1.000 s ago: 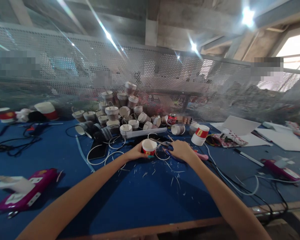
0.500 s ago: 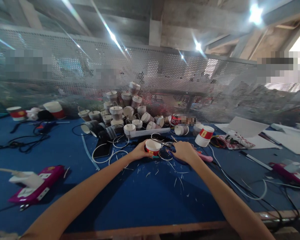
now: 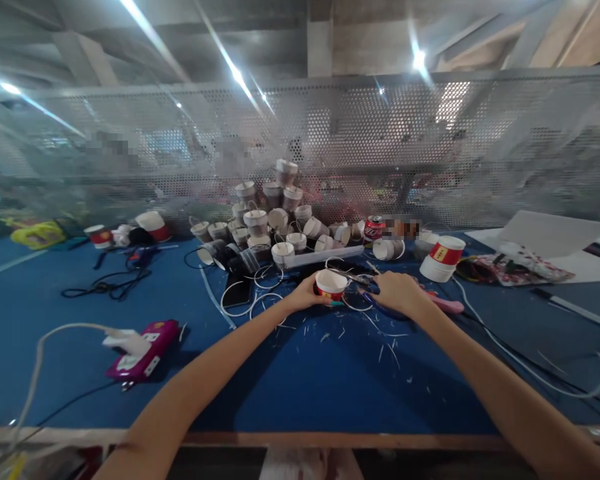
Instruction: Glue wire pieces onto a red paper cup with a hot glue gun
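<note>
My left hand (image 3: 307,295) is wrapped round a small white paper cup (image 3: 331,285) with a red band, its mouth tilted up toward me. In my right hand (image 3: 399,293) is a pair of scissors (image 3: 356,277), its blades reaching left to the cup's rim; whether they are cutting I cannot make out. Part of a blue handle shows below the right fingers. Loops of white cord (image 3: 236,298) lie just left of the cup. White scraps (image 3: 325,337) are scattered on the blue tabletop (image 3: 320,393) before my hands.
Behind the hands stands a pile of cups with cord loops (image 3: 256,223). A red can (image 3: 373,229) and stacked red-banded cups (image 3: 444,259) are to the right, near a pink-handled tool (image 3: 447,304). At left lies a purple power strip (image 3: 150,350); a dark phone (image 3: 237,293) is nearer.
The view has turned left, so everything sits further right in the picture. Both hands still hold the cup and the scissors in nearly the same pose.
</note>
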Demonstrator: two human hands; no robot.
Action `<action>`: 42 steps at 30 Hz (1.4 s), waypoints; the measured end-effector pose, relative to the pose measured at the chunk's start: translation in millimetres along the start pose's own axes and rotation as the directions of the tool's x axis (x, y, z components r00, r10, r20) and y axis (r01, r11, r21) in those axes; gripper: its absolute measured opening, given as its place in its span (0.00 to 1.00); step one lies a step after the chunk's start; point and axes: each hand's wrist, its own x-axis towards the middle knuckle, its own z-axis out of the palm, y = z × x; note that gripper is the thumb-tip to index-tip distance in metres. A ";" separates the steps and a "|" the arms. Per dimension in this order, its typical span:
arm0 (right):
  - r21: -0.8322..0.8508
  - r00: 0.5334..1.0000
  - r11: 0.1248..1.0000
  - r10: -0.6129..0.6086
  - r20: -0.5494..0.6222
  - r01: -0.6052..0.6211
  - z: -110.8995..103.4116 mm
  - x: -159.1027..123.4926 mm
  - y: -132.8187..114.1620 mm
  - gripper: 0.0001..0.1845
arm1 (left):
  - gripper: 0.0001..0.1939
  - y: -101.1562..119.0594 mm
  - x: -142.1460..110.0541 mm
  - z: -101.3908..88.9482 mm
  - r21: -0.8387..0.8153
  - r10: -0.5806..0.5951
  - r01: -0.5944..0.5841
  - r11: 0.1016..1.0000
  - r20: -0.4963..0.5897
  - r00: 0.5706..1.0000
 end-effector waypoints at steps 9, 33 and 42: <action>-0.013 1.000 1.000 0.022 -0.006 -0.023 -4.7 -3.0 -0.4 0.33 | 0.40 -1.5 0.1 -3.1 0.004 0.017 -0.017 1.000 0.048 0.999; -0.005 1.000 1.000 0.000 -0.003 0.000 -5.4 -0.8 -0.2 0.37 | 0.46 1.6 0.0 -1.5 0.083 0.043 -0.050 0.995 0.084 0.995; -0.012 1.000 1.000 -0.008 -0.008 0.008 -7.1 -1.7 1.3 0.37 | 0.45 2.8 0.0 -3.3 0.152 0.041 -0.052 0.987 0.073 0.996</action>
